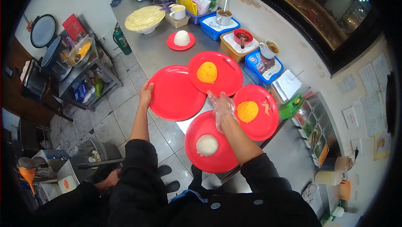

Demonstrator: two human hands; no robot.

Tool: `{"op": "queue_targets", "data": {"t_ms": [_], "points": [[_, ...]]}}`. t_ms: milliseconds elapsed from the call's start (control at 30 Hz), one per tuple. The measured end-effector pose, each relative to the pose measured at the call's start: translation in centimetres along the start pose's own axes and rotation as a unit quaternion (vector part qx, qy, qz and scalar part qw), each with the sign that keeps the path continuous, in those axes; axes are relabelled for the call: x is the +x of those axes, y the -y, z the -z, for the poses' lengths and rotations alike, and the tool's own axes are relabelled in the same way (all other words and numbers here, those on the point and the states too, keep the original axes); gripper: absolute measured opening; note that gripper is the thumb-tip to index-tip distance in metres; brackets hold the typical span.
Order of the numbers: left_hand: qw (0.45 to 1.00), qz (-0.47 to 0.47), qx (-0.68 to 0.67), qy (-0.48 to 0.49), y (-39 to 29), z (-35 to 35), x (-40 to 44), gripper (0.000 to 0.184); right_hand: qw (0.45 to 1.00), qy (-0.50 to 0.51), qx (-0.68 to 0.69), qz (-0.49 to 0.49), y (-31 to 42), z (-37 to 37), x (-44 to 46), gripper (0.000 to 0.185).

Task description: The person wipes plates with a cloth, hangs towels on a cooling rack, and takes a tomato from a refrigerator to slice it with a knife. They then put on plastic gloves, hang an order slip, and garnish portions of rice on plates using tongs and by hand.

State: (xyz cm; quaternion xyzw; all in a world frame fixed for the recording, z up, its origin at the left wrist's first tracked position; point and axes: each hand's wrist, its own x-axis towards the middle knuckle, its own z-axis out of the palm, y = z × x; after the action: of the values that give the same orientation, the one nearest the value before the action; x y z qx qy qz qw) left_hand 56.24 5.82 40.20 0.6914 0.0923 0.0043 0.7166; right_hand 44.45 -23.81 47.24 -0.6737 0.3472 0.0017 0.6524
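My left hand (145, 95) grips the left rim of a bare red plate (176, 93), thumb on top and fingers mostly hidden beneath. In a clear plastic glove, my right hand (223, 108) reaches between the plates with its fingers stretched out. Its fingertips are at the lower rim of a red plate (229, 65) bearing a mound of yellow rice (207, 72). Right of that hand lies another red plate (268, 122) with yellow rice (247, 112) and some shreds. Below, partly under my right forearm, a red plate (209, 162) carries white rice (207, 145).
A small red plate (171, 42) with white rice, a wide bowl (145, 19) under yellow covering, and tubs (264, 68) with cups line the steel counter (134, 38). Metal trays (312, 132) stand right. Another person's hand (111, 179) shows lower left, near a bin (94, 149).
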Motion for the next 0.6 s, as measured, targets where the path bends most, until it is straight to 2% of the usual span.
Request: {"op": "queue_targets", "data": {"t_ms": [33,67,100,133,167,200,233,300,367,400,433,467,500,533,567,600], "points": [[1.0,0.0,-0.001,0.004,0.3,-0.1,0.1,0.041,0.999,0.002,-0.042,0.025,0.0,0.1,0.1,0.047],[0.998,-0.022,0.058,0.022,0.6,0.0,0.1,0.042,0.999,-0.002,-0.041,0.025,0.0,0.4,0.1,0.047],[0.991,-0.046,0.117,0.041,0.7,0.1,0.2,0.042,0.994,0.037,0.095,-0.048,1.6,0.6,-1.4,0.045],[0.991,-0.047,0.117,0.045,1.0,0.4,0.6,0.042,0.963,0.075,0.229,-0.118,2.6,0.9,-2.4,0.044],[0.982,-0.089,0.149,0.068,1.3,0.7,0.9,0.045,0.963,0.072,0.231,-0.118,2.9,1.4,-2.7,0.044],[0.97,-0.13,0.181,0.092,0.9,0.7,0.8,0.048,0.962,0.125,0.215,-0.116,3.2,2.0,-3.0,0.042],[0.97,-0.13,0.183,0.098,0.6,0.8,0.4,0.048,0.957,0.177,0.2,-0.115,3.3,2.7,-3.5,0.04],[0.964,-0.061,0.259,-0.017,-0.1,0.8,-0.6,0.059,0.944,0.202,0.244,-0.093,3.2,4.3,-5.5,0.036],[0.996,0.022,0.009,-0.091,3.2,2.6,-0.6,0.065,0.926,0.248,0.28,-0.049,1.5,7.3,-6.3,0.031],[0.99,0.052,-0.063,-0.118,3.4,3.0,-2.7,0.059,0.93,0.223,0.29,-0.041,2.1,10.0,-8.1,0.031],[0.983,0.053,-0.076,-0.158,5.3,3.6,-4.0,0.056,0.946,0.233,0.224,-0.013,4.0,13.4,-10.9,0.03],[0.976,0.099,-0.11,-0.162,7.2,4.6,-5.8,0.054,0.959,0.238,0.156,0.01,4.9,16.8,-12.9,0.029],[0.974,0.12,-0.085,-0.172,9.6,5.0,-8.3,0.057,0.962,0.213,0.122,0.12,2.8,20.8,-12.2,0.024],[0.969,0.154,-0.088,-0.175,14.0,6.2,-10.2,0.054,0.964,0.107,0.128,0.205,2.2,24.2,-12.8,0.022],[0.973,0.19,-0.035,-0.123,17.8,7.4,-13.4,0.044,0.971,0.031,0.051,0.232,2.3,28.8,-13.1,0.017],[0.956,0.27,0.015,-0.114,18.8,6.2,-17.7,0.039,0.953,-0.089,-0.045,0.287,1.5,33.8,-12.7,0.013]]}}
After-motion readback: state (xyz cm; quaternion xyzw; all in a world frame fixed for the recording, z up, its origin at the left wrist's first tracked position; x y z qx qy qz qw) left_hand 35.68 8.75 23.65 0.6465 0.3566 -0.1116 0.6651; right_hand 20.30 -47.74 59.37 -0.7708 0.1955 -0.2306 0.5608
